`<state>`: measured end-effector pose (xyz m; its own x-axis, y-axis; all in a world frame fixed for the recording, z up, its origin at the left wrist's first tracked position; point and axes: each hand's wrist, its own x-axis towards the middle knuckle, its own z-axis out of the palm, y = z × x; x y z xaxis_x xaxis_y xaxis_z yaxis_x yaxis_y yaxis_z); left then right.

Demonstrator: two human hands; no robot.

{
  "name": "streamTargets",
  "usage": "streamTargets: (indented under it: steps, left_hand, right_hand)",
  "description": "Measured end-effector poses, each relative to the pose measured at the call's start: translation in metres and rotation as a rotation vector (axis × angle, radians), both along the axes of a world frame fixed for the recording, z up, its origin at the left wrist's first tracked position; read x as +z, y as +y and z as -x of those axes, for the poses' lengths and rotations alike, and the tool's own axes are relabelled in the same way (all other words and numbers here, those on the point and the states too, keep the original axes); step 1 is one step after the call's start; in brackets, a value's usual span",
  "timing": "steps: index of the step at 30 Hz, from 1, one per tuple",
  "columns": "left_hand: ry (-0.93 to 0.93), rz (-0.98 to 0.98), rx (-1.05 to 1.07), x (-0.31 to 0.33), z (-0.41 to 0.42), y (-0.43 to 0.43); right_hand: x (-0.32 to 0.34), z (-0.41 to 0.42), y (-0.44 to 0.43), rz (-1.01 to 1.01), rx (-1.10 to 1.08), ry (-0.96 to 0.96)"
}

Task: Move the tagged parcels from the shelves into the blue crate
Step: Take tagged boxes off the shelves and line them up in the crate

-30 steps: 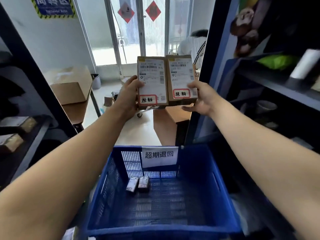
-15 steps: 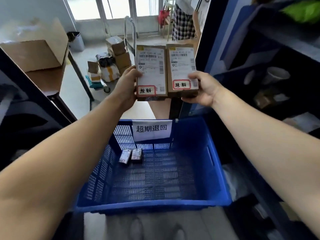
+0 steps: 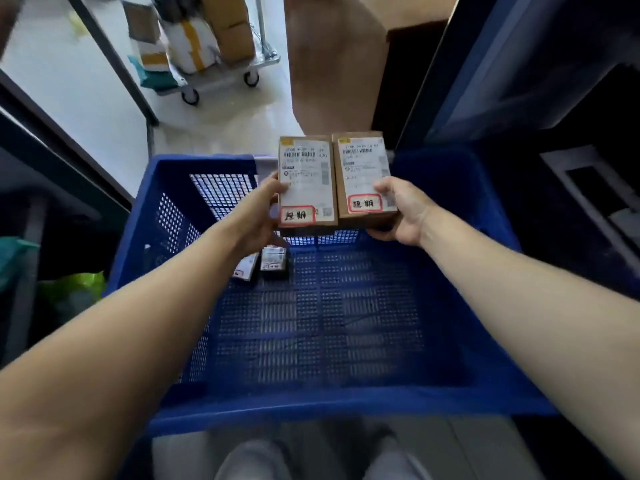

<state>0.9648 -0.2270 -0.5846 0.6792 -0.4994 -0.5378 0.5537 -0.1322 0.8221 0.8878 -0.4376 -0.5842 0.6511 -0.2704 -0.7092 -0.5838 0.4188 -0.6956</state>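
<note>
Two brown cardboard parcels with white shipping labels and red-bordered tags are held side by side over the far part of the blue crate (image 3: 491,362). My left hand (image 3: 258,216) grips the left parcel (image 3: 306,181) by its left edge. My right hand (image 3: 403,211) grips the right parcel (image 3: 362,174) at its lower right corner. Both parcels hang above the crate floor, faces toward me. Two small boxes (image 3: 268,261) lie on the crate floor near the far left, partly hidden by my left wrist.
A wheeled cart (image 3: 221,76) stacked with cardboard parcels stands on the pale floor beyond the crate. Dark shelving flanks the crate on the left (image 3: 52,174) and on the right (image 3: 568,140). A green bag (image 3: 74,289) lies low on the left. A brown table leg panel (image 3: 332,64) rises behind the parcels.
Both hands have lowered the two parcels from chest height down over the crate's far end. The view has tilted downward, and the crate's label is now hidden behind the parcels.
</note>
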Motion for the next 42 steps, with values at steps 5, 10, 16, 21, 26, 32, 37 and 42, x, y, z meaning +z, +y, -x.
streamTargets:
  steps: [5,10,16,21,26,32,37,42]
  left_hand:
    - [0.132,-0.026,0.006,-0.149,-0.015,0.000]
    - [0.170,-0.086,0.072,-0.263,-0.029,-0.015]
    - [0.174,-0.157,0.047,-0.388,-0.042,-0.019]
    - [0.204,-0.260,-0.024,-0.444,-0.055,-0.016]
    - [0.208,-0.230,0.059,-0.473,-0.071,-0.032]
    - [0.165,-0.254,0.225,-0.509,-0.075,-0.057]
    - [0.266,-0.254,0.332,-0.528,-0.061,-0.064]
    - [0.410,-0.127,0.416,-0.524,-0.047,-0.080]
  right_hand:
    - [-0.146,-0.013,0.000,0.008,0.027,0.089]
    - [-0.261,-0.033,-0.008,0.041,0.035,0.100]
    - [-0.376,-0.051,-0.016,0.050,0.089,0.158]
    - [-0.436,-0.054,-0.012,0.094,0.094,0.225]
    - [-0.465,-0.065,-0.017,0.074,0.013,0.226]
    - [-0.498,-0.079,-0.012,0.140,-0.044,0.225]
    - [-0.511,-0.079,-0.005,0.160,-0.076,0.152]
    - [-0.521,-0.078,-0.008,0.302,-0.146,0.179]
